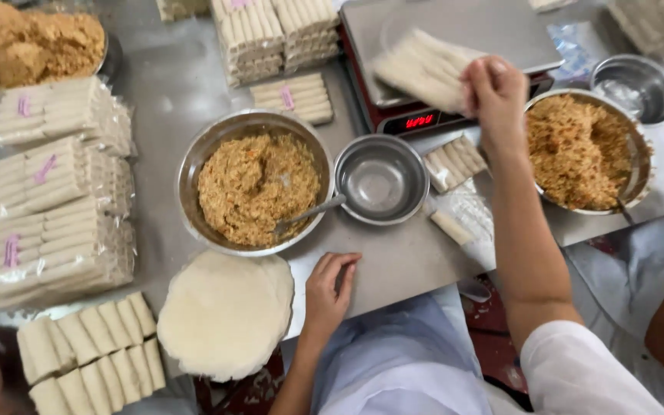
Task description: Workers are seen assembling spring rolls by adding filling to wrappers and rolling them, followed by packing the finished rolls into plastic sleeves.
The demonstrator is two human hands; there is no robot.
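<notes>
Holding a clear bag of spring rolls [423, 71] over the steel platform of the scale [501, 31], my right hand [495, 92] is closed on the bag's near end, fingers curled tight. My left hand [330, 288] lies flat and open on the steel tabletop [393, 257], grasping nothing, just beside the stack of round wrappers [224, 315] at the table's edge. Above that hand sits a small empty steel bowl [382, 178], and next to it a big bowl of crumbly filling [253, 184] with a spoon [307, 213] leaning in it. A second filling bowl [584, 150] stands by my right forearm. A few loose rolls [455, 163] lie below the scale. Bagged rolls [55, 184] are piled on the left, with unbagged rolls [90, 350] nearest the corner.
</notes>
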